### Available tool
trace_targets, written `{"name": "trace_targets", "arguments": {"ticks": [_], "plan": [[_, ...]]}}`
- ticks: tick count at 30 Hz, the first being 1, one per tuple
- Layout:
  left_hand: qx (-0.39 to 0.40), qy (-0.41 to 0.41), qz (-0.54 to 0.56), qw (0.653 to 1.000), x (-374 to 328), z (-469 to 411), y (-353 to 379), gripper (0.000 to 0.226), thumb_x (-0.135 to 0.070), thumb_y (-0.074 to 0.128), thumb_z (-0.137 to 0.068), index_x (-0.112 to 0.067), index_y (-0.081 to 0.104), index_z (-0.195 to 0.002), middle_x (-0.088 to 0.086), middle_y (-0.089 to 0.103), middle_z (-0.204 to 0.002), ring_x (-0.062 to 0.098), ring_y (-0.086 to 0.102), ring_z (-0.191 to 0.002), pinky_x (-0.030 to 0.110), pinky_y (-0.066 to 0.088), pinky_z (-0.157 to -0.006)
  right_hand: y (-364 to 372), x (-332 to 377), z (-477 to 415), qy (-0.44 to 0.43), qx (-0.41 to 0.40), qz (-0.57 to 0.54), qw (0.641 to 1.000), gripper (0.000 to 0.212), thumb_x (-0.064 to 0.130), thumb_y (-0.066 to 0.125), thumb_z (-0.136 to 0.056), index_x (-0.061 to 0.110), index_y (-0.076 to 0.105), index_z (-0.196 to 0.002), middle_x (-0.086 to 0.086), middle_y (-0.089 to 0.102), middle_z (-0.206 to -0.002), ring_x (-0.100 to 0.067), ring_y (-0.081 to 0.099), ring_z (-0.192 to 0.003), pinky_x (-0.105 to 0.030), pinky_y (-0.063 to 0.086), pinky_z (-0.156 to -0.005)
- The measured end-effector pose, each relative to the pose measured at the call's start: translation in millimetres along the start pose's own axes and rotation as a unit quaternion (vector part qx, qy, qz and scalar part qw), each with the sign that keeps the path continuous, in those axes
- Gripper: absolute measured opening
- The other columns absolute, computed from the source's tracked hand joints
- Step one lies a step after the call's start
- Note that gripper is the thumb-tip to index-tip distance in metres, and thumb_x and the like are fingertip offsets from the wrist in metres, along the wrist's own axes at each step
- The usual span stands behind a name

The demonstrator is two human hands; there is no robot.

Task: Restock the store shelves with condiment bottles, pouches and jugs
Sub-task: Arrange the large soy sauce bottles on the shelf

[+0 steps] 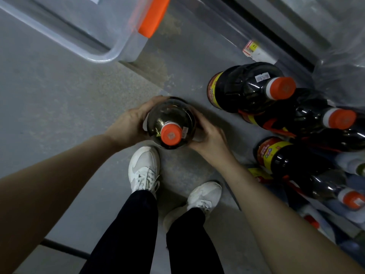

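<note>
- Concrete floor; spare bottles lie along its right edge.
- Held bottle upright, cap up; left hand and right hand grip opposite sides, equally near.

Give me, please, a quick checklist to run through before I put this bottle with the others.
1. Grip: left hand and right hand both hold the bottle by its sides: ok.
2. Cap is on: ok. How tight it is: cannot tell.
3. Bottle upright, cap toward the camera: ok.
4. Free slot among the other bottles on the right: cannot tell.
5. Floor between the bottle and the other bottles is bare: ok.
6. Feet: one shoe looks to have its toe just under the bottle, so a slip could land on it: not ok.
</note>
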State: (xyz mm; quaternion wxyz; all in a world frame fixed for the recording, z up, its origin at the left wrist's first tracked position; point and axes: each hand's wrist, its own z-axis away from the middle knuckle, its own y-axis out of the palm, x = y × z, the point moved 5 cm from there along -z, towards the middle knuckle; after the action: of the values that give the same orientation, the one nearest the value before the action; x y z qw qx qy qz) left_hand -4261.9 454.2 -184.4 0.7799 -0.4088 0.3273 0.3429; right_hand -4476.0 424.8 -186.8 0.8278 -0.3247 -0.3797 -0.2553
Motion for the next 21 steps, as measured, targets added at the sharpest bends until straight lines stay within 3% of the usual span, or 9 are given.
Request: {"name": "trace_targets", "arguments": {"ticks": [3,5,6,8,10,13,16,19,21], "plan": [[-0.016,-0.030,0.039,0.999,-1.3,-1.9,-1.9,0.100,-0.054,0.085,-0.062,-0.012,0.045,-0.143,-0.018,0.057,-0.118,-0.010,0.047,-0.106,-0.008,0.031,-0.085,-4.6,4.2,-6.9,0.023,-0.030,-0.043,0.998,0.075,0.039,0.078,-0.068,0.032,0.054,-0.138,0.040,0.056,-0.127,0.022,0.047,-0.121,-0.004,0.036,-0.099],[-0.023,-0.058,0.057,0.996,2.0,-8.2,-5.0,0.092,-0.055,0.077,-0.060,-0.005,0.054,-0.133,-0.026,0.057,-0.105,-0.008,0.052,-0.100,-0.004,0.036,-0.082,-5.7,8.7,-16.0,0.034,-0.048,-0.080,0.995,0.067,0.035,0.079,-0.072,0.025,0.057,-0.134,0.025,0.064,-0.124,0.006,0.057,-0.120,-0.014,0.043,-0.100],[-0.015,-0.073,0.065,0.995,3.7,-13.9,-6.2,0.094,-0.061,0.078,-0.059,-0.007,0.055,-0.132,-0.024,0.060,-0.108,-0.003,0.055,-0.104,0.002,0.040,-0.089,-6.7,12.9,-21.6,0.037,-0.063,-0.089,0.993,0.061,0.031,0.077,-0.077,0.019,0.058,-0.133,0.012,0.066,-0.124,-0.001,0.059,-0.119,-0.017,0.044,-0.100],[-0.006,-0.107,0.097,0.989,8.4,-23.7,-8.3,0.096,-0.065,0.081,-0.062,-0.018,0.050,-0.140,-0.013,0.060,-0.131,0.009,0.053,-0.125,0.026,0.041,-0.109,-10.6,25.4,-33.5,0.047,-0.098,-0.081,0.991,0.044,0.031,0.063,-0.090,0.012,0.060,-0.129,0.000,0.066,-0.121,-0.005,0.059,-0.113,-0.015,0.044,-0.094],[-0.022,-0.130,0.164,0.978,6.9,-30.4,-9.4,0.094,-0.051,0.086,-0.064,-0.024,0.044,-0.144,-0.008,0.055,-0.142,0.009,0.047,-0.135,0.039,0.036,-0.116,-15.1,35.8,-44.7,0.069,-0.119,-0.065,0.988,0.036,0.033,0.052,-0.099,0.008,0.061,-0.124,-0.006,0.067,-0.116,-0.008,0.057,-0.104,-0.020,0.043,-0.086],[-0.054,-0.131,0.221,0.965,-1.1,-32.1,-7.8,0.086,-0.042,0.088,-0.066,-0.029,0.047,-0.140,-0.015,0.057,-0.137,0.001,0.049,-0.131,0.037,0.037,-0.116,-24.0,39.0,-52.0,0.086,-0.122,-0.028,0.988,0.028,0.027,0.049,-0.105,0.005,0.062,-0.116,-0.013,0.067,-0.109,-0.019,0.058,-0.097,-0.030,0.041,-0.080],[-0.052,-0.152,0.241,0.957,-8.9,-27.1,-3.7,0.075,-0.055,0.084,-0.061,-0.050,0.051,-0.127,-0.029,0.058,-0.127,-0.003,0.050,-0.127,0.036,0.042,-0.111,-29.8,32.7,-46.5,0.106,-0.125,0.008,0.986,0.029,0.025,0.048,-0.106,0.003,0.066,-0.109,-0.017,0.070,-0.104,-0.029,0.061,-0.098,-0.034,0.042,-0.080],[-0.031,-0.188,0.286,0.939,-17.9,-14.7,8.3,0.072,-0.061,0.079,-0.059,-0.050,0.050,-0.124,-0.032,0.060,-0.119,-0.007,0.054,-0.119,0.029,0.049,-0.100,-30.5,30.7,-33.9,0.136,-0.120,0.008,0.983,0.033,0.028,0.046,-0.107,0.006,0.070,-0.105,-0.013,0.072,-0.105,-0.025,0.062,-0.099,-0.029,0.041,-0.079],[-0.029,-0.205,0.309,0.928,-27.2,-3.1,14.8,0.073,-0.066,0.078,-0.057,-0.049,0.050,-0.122,-0.032,0.061,-0.116,-0.010,0.057,-0.110,0.021,0.051,-0.089,-31.3,34.9,-26.2,0.148,-0.113,0.005,0.983,0.037,0.032,0.046,-0.107,0.006,0.072,-0.101,-0.015,0.071,-0.103,-0.028,0.063,-0.101,-0.035,0.046,-0.086]]}}
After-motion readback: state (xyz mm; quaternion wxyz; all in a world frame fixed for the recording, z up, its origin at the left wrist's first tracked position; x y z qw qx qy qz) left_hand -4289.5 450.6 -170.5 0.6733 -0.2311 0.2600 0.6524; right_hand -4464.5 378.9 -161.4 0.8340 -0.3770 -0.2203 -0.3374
